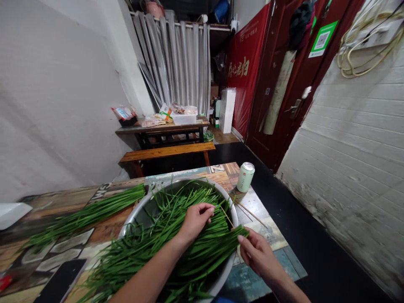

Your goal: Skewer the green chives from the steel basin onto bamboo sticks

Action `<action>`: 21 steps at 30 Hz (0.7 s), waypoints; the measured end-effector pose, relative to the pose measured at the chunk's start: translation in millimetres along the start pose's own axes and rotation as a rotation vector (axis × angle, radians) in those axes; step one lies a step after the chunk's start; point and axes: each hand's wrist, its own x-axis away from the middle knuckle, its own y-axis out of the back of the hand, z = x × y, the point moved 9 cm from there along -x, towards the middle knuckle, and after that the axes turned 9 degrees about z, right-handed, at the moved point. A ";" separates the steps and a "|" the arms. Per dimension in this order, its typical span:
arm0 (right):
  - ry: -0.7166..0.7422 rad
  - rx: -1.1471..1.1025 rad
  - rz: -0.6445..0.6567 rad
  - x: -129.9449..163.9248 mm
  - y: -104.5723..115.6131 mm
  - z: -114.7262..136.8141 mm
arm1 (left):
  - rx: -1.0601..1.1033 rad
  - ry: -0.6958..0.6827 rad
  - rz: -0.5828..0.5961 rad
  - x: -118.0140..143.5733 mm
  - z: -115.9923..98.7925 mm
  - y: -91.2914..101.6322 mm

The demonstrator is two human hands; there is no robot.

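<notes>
A head-worn camera looks down on a patterned wooden table [104,227] where a wide metal bowl [139,212] sits near the right edge, heaped with long green chives [176,235]. The bowl's near rim is cut off by the bottom of the frame and mostly buried under the greens.

The left hand [195,221] reaches in from below, its forearm crossing the bowl. It rests on top of the chives at the bowl's middle, fingers curled and pinching a few strands; the fingertips are partly hidden among the leaves. The right hand [259,254] sits at the bowl's right rim, near the table's right edge. Its fingers are bent around the cut ends of a bunch that sticks out over the rim; how firmly it grips is hard to make out.

A second pile of chives [91,214] lies loose on the table left of the bowl, running toward the left edge. A pale green can [245,177] stands upright near the far right corner. Thin sticks [249,212] lie between can and bowl. A white object [11,212] at the left edge is cut off.

Beyond stand a bench [167,152], another cluttered table, a grey curtain [176,63] and a red door [284,80].
</notes>
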 end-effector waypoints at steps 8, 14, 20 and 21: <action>0.028 0.000 0.002 -2.7 2.4 -6.2 | 0.067 -0.052 -0.005 2.7 -7.0 -4.8; 0.019 0.008 -0.003 -1.1 5.4 -12.3 | 0.041 -0.098 -0.019 4.2 -9.4 -3.7; -0.017 -0.011 -0.014 2.1 1.0 -2.4 | -0.130 -0.152 -0.048 6.3 -16.2 -0.5; -0.003 -0.017 -0.015 2.0 0.6 -0.7 | -0.162 -0.156 -0.057 6.8 -17.5 0.1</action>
